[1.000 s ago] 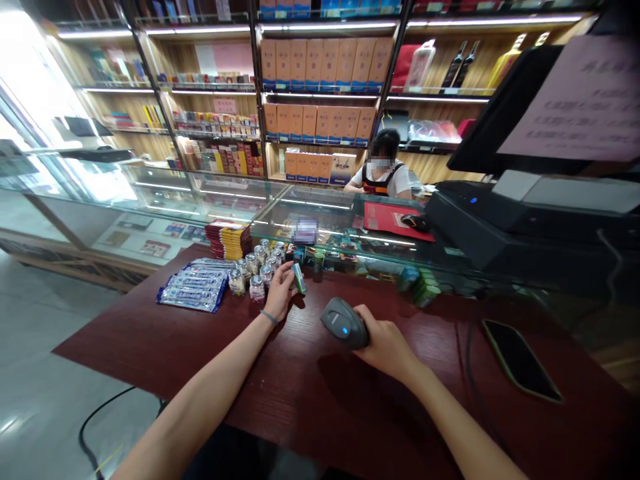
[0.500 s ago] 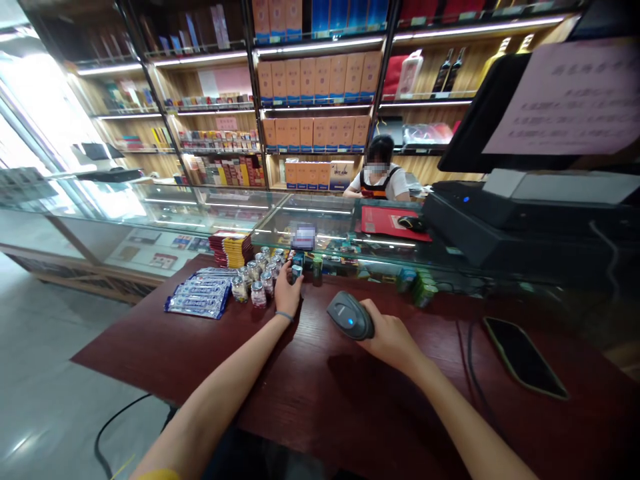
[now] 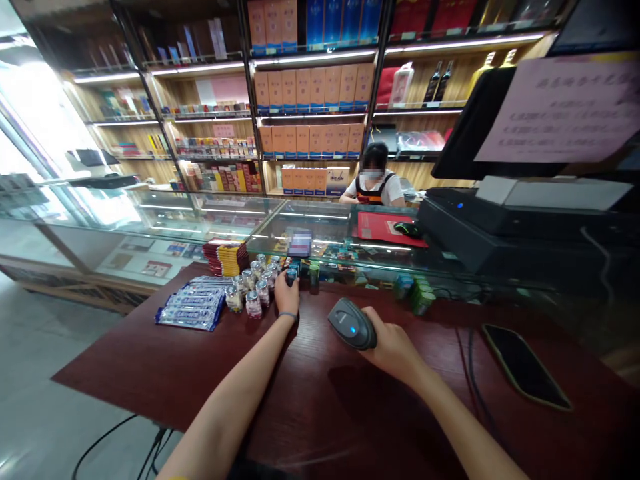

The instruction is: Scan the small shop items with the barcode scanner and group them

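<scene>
My right hand grips a grey handheld barcode scanner with a blue light, held just above the dark red counter. My left hand reaches forward to the back of the counter, its fingers closed round a small dark container standing among other small items by the glass case. Just left of that hand stands a cluster of small clear jars with silver lids.
Blue-and-white packets and a red-and-yellow stack lie left of the jars. A black phone and a cable lie at right. Green packs stand by the glass case. A till stands behind; a person sits beyond.
My left hand, which held a small green item up near the scanner, has moved forward to the row of items at the counter's back. The scanner hand has barely shifted.
</scene>
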`<control>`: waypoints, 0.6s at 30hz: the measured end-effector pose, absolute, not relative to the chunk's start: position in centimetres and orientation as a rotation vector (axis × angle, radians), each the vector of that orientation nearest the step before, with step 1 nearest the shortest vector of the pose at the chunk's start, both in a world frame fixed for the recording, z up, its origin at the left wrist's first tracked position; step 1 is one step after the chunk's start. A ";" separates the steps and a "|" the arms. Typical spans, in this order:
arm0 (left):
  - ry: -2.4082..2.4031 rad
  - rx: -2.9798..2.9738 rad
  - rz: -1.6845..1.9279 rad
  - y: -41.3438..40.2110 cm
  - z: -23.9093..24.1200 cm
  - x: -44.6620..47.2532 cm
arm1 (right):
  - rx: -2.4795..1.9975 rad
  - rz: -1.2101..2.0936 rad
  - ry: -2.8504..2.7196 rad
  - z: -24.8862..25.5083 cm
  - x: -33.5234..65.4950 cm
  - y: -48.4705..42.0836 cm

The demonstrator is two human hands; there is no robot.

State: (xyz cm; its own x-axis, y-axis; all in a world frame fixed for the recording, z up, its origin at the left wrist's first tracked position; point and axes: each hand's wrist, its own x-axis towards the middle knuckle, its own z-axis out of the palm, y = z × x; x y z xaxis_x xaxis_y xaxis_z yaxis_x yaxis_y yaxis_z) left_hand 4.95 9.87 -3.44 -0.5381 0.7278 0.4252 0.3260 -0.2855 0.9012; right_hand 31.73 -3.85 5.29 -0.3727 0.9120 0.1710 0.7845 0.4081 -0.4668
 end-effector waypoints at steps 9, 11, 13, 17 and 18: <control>1.747 1.238 1.695 10.0 -2.6 5.4 | -1.470 0.424 -2.286 5.4 31.8 -3.8; 1.736 1.227 1.699 10.2 -2.6 5.5 | -1.471 0.421 -2.280 5.3 31.9 -3.8; 1.725 1.225 1.708 10.3 -2.7 5.4 | -1.481 0.411 -2.279 5.2 32.0 -3.7; 1.759 1.260 1.676 10.4 -2.7 5.4 | -1.506 0.394 -2.288 5.1 32.1 -3.7; 1.773 1.266 1.661 10.4 -2.7 5.5 | -1.506 0.395 -2.289 5.2 32.1 -3.6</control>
State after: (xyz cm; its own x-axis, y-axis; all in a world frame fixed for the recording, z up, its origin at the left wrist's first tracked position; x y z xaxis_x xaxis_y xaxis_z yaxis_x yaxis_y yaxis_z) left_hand 5.45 10.38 -2.73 -0.5102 0.8115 0.2849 0.3368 -0.1162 0.9344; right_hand 32.06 -3.65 5.15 -0.3597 0.9207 0.1514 0.8169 0.3891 -0.4258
